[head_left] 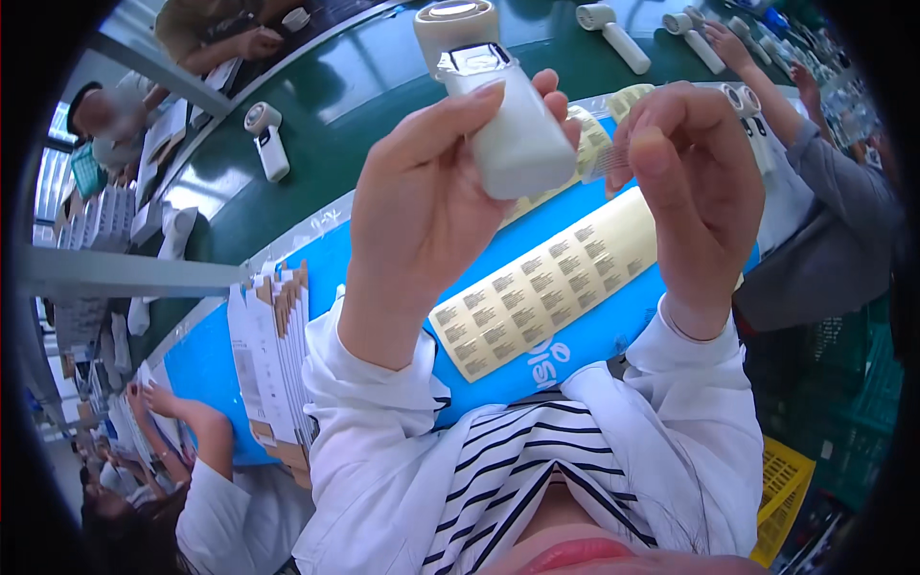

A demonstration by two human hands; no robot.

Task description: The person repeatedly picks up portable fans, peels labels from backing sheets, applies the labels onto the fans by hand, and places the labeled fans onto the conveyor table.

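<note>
My left hand (pixel 412 182) is wrapped round a white handheld fan (pixel 522 144), its round head (pixel 456 34) pointing away and its handle end toward my right hand. A shiny reflective patch shows near the fan's neck. Between thumb and fingertips, my right hand (pixel 695 182) pinches a small clear label (pixel 604 161) with fine print, close beside the handle end. I cannot tell whether label and fan touch. Below both hands lies a cream sheet of labels (pixel 537 297) in rows on a blue covering (pixel 460 383). Another label sheet (pixel 585 129) is partly hidden behind my hands.
A green work surface (pixel 335 125) runs across the far side, with a handheld fan (pixel 266 142) at left and several more at far right. Flat white cartons (pixel 273 355) stand stacked at left. Co-workers sit on both sides and opposite. A yellow crate (pixel 786 494) is at lower right.
</note>
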